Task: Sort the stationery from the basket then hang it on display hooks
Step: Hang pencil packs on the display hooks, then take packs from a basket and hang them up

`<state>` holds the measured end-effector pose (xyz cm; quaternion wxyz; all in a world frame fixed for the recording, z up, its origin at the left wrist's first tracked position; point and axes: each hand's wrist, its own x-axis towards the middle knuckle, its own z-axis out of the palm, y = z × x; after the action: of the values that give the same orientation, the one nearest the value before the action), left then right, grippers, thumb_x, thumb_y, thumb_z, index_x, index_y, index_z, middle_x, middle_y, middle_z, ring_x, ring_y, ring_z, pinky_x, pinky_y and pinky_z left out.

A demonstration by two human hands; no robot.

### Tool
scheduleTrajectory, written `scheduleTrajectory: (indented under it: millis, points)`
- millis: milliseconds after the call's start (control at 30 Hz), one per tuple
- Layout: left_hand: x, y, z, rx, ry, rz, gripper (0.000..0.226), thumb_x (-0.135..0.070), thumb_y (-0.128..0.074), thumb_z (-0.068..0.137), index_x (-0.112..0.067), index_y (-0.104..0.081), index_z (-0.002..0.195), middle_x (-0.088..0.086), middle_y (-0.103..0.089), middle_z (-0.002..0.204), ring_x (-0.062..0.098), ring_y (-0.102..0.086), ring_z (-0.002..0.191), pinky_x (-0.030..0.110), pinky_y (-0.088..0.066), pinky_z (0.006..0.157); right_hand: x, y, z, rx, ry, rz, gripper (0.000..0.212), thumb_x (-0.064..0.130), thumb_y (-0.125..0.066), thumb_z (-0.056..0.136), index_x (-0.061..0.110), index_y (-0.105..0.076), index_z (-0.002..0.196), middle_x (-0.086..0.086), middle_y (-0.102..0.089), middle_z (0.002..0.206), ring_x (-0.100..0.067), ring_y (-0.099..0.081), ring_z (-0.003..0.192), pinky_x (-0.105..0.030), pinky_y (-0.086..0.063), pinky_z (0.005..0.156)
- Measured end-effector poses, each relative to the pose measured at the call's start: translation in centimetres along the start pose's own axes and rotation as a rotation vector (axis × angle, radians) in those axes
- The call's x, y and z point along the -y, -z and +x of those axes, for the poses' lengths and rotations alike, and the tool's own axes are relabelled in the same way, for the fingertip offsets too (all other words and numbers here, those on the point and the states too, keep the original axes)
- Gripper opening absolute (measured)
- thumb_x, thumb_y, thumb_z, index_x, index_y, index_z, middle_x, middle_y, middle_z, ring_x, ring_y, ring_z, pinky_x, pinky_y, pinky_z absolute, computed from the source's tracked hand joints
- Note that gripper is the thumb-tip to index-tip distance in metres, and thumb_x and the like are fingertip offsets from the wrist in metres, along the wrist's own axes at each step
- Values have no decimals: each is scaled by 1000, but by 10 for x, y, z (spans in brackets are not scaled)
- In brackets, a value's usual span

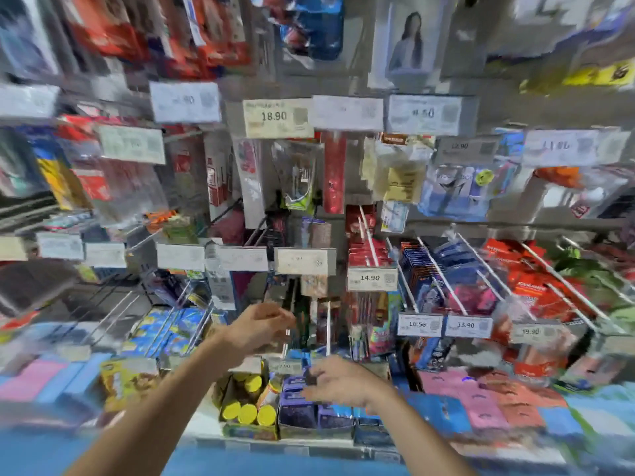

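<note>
**Both hands up at the stationery hooks**

Nearest the camera, two bare forearms are stretched forward over the blue shelf edge [309,451]. The right hand [338,384] is held low, and a small dark item [310,374] is pinched between its thumb and fingertips; what the item is cannot be told through the blur. Just below it, purple-blue boxes [297,407] are packed in a tray, with a carton of yellow-capped tubes [247,408] beside them on the left. Pink packs [481,403] are laid out well to the right.

A little further in, the left hand [259,326] is raised with its fingers curled, right beside a white display hook [328,328]. Whether anything is gripped there cannot be made out. A price tag reading 7.90 [285,366] is seen between the two hands.

Beyond that, packets are hung on long white hooks to the right: red packets [364,255] behind the 14.90 tag [371,278], and blue and pink ones behind the 10.50 tag [419,324] and the 13.90 tag [466,325].

Farthest back, the upper rows are filled with more hanging packets under an 18.90 tag [275,116], all heavily smeared.
</note>
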<state>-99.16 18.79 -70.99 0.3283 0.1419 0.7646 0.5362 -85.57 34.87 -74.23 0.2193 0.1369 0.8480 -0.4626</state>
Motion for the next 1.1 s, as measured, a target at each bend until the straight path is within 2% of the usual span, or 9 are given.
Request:
scheduleTrajectory:
  millis: [167, 300, 400, 467, 533, 600, 700, 867, 1100]
  points:
    - [-37, 59, -91, -52, 152, -51, 24, -26, -71, 96, -12, -67, 116, 10, -75, 111, 13, -74, 82, 26, -54, 70, 108, 17, -51, 76, 83, -39, 43, 24, -74, 92, 3, -63, 127, -10, -73, 113, -18, -67, 96, -29, -52, 86]
    - [-90, 87, -186, -113, 193, 0, 15, -25, -72, 92, -19, -66, 105, 4, -72, 105, 12, -67, 84, 16, -45, 56, 192, 25, -99, 116, 167, -165, 12, 28, -74, 89, 22, -69, 98, -2, -71, 94, -19, -66, 92, -32, -48, 78]
    - [-116, 107, -243, -222, 221, 68, 7, -22, -71, 91, -18, -67, 94, -1, -70, 88, 4, -67, 75, 20, -42, 58, 250, 22, -126, 148, 246, -258, 23, 15, -68, 91, -6, -66, 100, -5, -59, 78, -14, -52, 80, -30, -39, 75]
    - [-132, 116, -279, -302, 210, 125, 19, -21, -72, 85, -8, -67, 97, 1, -64, 85, -3, -59, 65, 12, -44, 55, 283, 16, -143, 178, 333, -307, 27, 16, -66, 91, -8, -64, 106, -20, -64, 86, -18, -55, 78, -28, -38, 72]
    - [-145, 123, -317, -406, 220, 134, 32, -26, -77, 83, -9, -68, 108, 1, -67, 100, 6, -63, 85, 15, -53, 73, 312, 10, -160, 206, 413, -387, 26, 24, -67, 92, 9, -65, 113, -9, -66, 97, -23, -61, 89, -28, -44, 74]
    - [-148, 128, -360, -534, 220, 120, 46, -41, -79, 72, -18, -66, 111, 2, -70, 111, 19, -68, 102, 32, -56, 91, 337, -1, -175, 214, 510, -434, 30, 31, -69, 91, 18, -63, 118, -2, -67, 108, -23, -62, 102, -31, -49, 85]
    - [-143, 125, -433, -724, 254, 146, 67, -56, -75, 64, -25, -63, 122, -1, -67, 120, 22, -68, 107, 36, -58, 88, 372, -29, -201, 268, 673, -517, 48, 35, -71, 91, 15, -58, 133, -4, -64, 130, -24, -60, 120, -31, -47, 97]
    - [-132, 98, -579, -1000, 385, 202, 63, -24, -81, 86, -18, -52, 141, -4, -55, 138, 17, -57, 126, 27, -46, 99, 421, -100, -276, 467, 942, -582, 62, 32, -70, 93, 10, -47, 146, -7, -50, 148, -23, -46, 139, -27, -33, 112]
    - [-109, -22, -810, -1453, 589, 46, 82, -33, -86, 73, -7, -50, 142, 5, -53, 137, 16, -53, 124, 25, -44, 103, 449, -238, -438, 792, 1315, -661, 68, 36, -75, 91, 11, -46, 147, -8, -44, 151, -22, -42, 140, -18, -29, 103]
